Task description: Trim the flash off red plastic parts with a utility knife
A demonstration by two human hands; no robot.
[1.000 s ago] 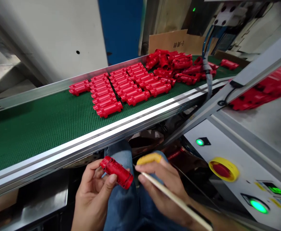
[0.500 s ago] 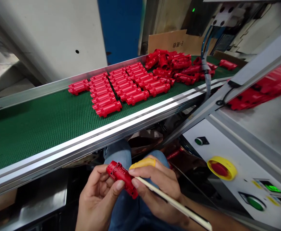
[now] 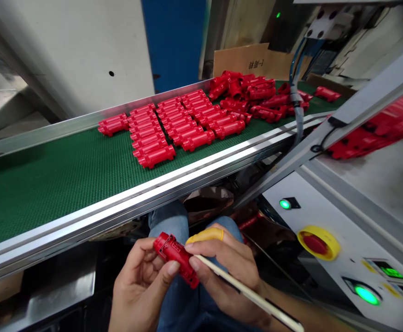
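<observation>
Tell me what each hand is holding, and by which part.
The left hand holds a red plastic part by its middle. The right hand holds a thin cream stick near its front end and touches the part.

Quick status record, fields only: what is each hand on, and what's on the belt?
left hand: holds red part over the lap, below the belt rail
right hand: holds cream stick, fingertips on the red part; yellow cot on one finger
belt: green; red pieces in neat rows, loose pile farther right
panel: red stop button in a yellow ring; green lamp lit
</observation>
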